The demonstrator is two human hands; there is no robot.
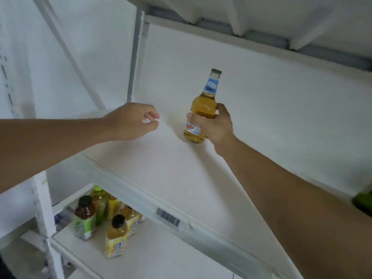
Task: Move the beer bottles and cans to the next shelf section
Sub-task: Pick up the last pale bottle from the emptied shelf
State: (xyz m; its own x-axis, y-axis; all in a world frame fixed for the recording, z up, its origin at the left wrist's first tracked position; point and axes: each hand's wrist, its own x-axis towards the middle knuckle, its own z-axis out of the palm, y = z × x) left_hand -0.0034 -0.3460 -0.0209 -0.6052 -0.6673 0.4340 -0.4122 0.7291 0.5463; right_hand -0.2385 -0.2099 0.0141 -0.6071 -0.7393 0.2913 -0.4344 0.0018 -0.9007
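The right hand [214, 125] wraps its fingers and thumb round the middle of a clear glass beer bottle [202, 109] filled with amber liquid, with a blue-and-white neck label and a gold cap; the grip closes over the bottle's body label. The bottle stands upright, its base on or just above the white shelf board [171, 174], towards the back wall of the section; contact cannot be made out. The left hand [132, 121] hovers to the left of the bottle, apart from it, its fingers loosely curled with thumb and forefinger nearly meeting, holding nothing. Along the shelf's front edge runs a clear price strip bearing a barcode label [168, 218]. On the shelf below, at the lower left, stand several plastic drink bottles [115, 236] with yellow and green labels, some black-capped.
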